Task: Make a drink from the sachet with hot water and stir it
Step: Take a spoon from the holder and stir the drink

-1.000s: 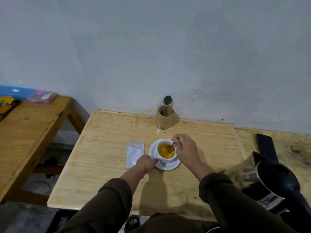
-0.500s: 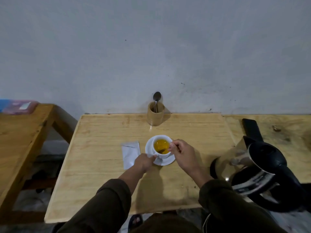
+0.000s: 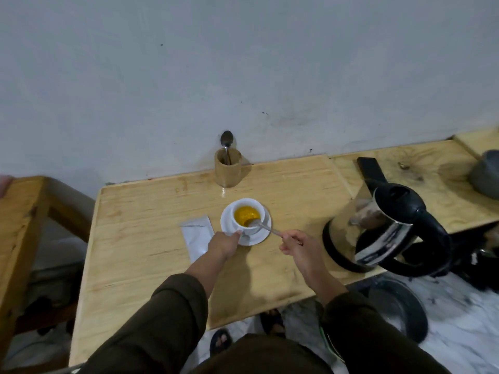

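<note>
A white cup (image 3: 242, 224) holding yellow-orange drink (image 3: 245, 212) sits on a white saucer (image 3: 263, 230) in the middle of the wooden table (image 3: 151, 238). My left hand (image 3: 222, 244) grips the cup and saucer at their near left side. My right hand (image 3: 295, 242) pinches the handle of a metal spoon (image 3: 263, 226), whose bowl rests at the cup's near rim. A flat silver sachet (image 3: 195, 236) lies on the table just left of the saucer, partly under my left wrist.
A steel and black electric kettle (image 3: 386, 225) stands right of my right hand. A wooden holder (image 3: 227, 171) with a second spoon (image 3: 226, 140) stands by the wall. A dark phone (image 3: 370, 168) and a grey pot (image 3: 486, 174) lie on the right table. Another wooden table (image 3: 19, 211) is at the left.
My right hand has drawn back toward me and to the right, lifting the spoon's bowl from the drink to the cup's near rim. My left hand keeps its hold. The camera has swung rightward.
</note>
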